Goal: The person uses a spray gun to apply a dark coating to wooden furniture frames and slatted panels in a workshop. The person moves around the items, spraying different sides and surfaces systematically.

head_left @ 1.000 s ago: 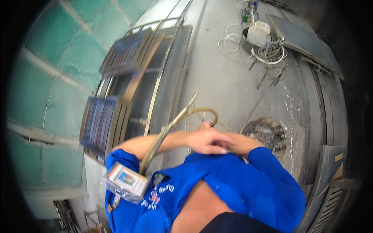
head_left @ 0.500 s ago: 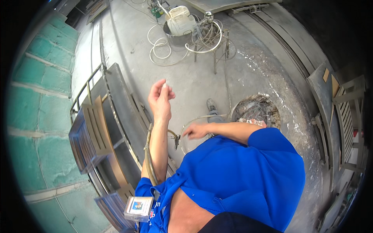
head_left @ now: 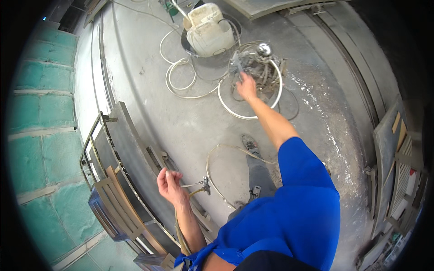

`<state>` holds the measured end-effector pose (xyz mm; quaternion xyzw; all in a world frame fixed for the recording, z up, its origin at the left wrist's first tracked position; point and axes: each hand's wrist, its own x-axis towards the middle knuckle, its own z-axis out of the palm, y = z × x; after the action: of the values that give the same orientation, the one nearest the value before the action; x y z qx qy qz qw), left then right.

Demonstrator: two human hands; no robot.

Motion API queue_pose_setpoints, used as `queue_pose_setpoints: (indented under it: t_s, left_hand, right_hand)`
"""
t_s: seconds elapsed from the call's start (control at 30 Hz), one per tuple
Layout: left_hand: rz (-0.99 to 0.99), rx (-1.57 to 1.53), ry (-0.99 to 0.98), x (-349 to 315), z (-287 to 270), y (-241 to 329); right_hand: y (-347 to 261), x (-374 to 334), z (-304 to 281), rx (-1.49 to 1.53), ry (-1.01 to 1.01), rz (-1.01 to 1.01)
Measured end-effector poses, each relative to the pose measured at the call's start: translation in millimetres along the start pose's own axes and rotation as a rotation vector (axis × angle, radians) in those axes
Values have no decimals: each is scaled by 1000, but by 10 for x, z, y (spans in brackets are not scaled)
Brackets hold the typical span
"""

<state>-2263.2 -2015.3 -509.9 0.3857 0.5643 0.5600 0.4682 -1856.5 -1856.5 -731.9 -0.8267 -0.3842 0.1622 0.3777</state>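
Note:
My right hand [head_left: 246, 86] is stretched forward over a stand heaped with coiled hoses and clear plastic [head_left: 247, 63]. Its fingers are closed at the near edge of the heap, by a greyish strip; what they grip is unclear. A shiny round metal cup [head_left: 264, 49] tops the heap, and a thick white hose [head_left: 246, 117] loops around its near side. My left hand [head_left: 171, 186] is raised at the lower left, its thumb pressed to curled fingers; anything between them is hidden. Just right of it hangs a metal fitting [head_left: 206, 185] on a yellowish hose.
Beyond the stand, a dark tub [head_left: 187, 45] holds a whitish plastic jug [head_left: 210, 36]. Pale hose [head_left: 172, 81] lies coiled on the grey floor. A metal rack with slatted panels [head_left: 115, 203] stands at left beside green wall panels [head_left: 52, 156]. More panels [head_left: 384, 153] lean at right.
My right hand has moved from near my waist forward to the heap of hoses. My left hand has dropped lower and nearer my body. The view has shifted closer to the stand.

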Motion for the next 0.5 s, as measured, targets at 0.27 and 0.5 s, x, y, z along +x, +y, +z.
queue_pose_setpoints:
  t_s: [0.27, 0.5]
  left_hand:
    - [85, 173, 50, 183, 243, 97]
    - [74, 172, 89, 160, 272, 89]
  right_hand:
    - [-35, 965, 864, -400, 91, 259]
    - [-141, 960, 648, -498, -42, 154]
